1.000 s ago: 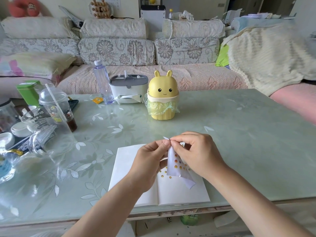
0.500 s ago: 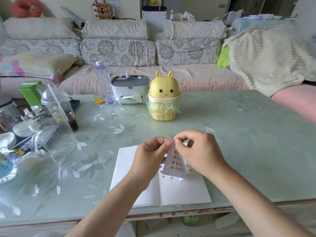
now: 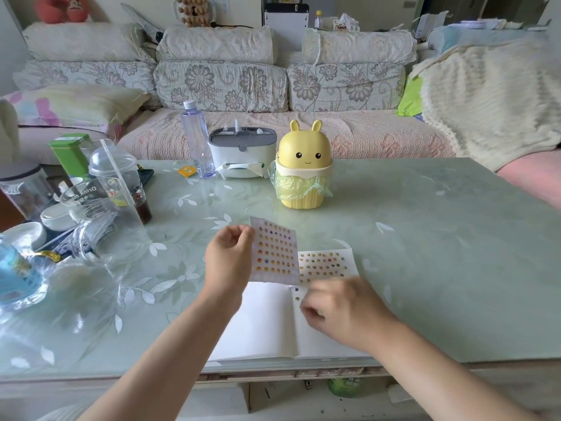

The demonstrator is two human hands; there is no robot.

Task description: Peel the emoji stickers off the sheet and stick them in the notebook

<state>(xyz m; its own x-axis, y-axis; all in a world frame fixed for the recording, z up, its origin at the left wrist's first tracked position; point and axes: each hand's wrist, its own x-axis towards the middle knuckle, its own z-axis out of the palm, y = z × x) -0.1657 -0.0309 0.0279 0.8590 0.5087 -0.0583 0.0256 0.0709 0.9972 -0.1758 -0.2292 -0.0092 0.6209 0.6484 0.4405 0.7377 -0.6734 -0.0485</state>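
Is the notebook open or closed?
Open. The notebook lies flat on the table, two white pages showing either side of the middle fold, with emoji stickers already on the right page.

Two bare forearms, uncovered down to the picture's lower edge, bare left hand [image 3: 229,256], bare right hand [image 3: 343,311] blurred, slim wrists

Pale green glass-topped table [image 3: 425,238], white leaf print, fills the foreground. Behind it at 12 o'clock: long sofa [image 3: 379,141] with a pink seat cover, grey floral back cushions [image 3: 221,86], plain bolsters [image 3: 218,44] on top. Cream knitted blanket [image 3: 485,101] heaped at 2 o'clock. Pastel pillow [image 3: 76,104] at 10 o'clock. Off-white wall [image 3: 246,10] behind. Soft, even daylight.
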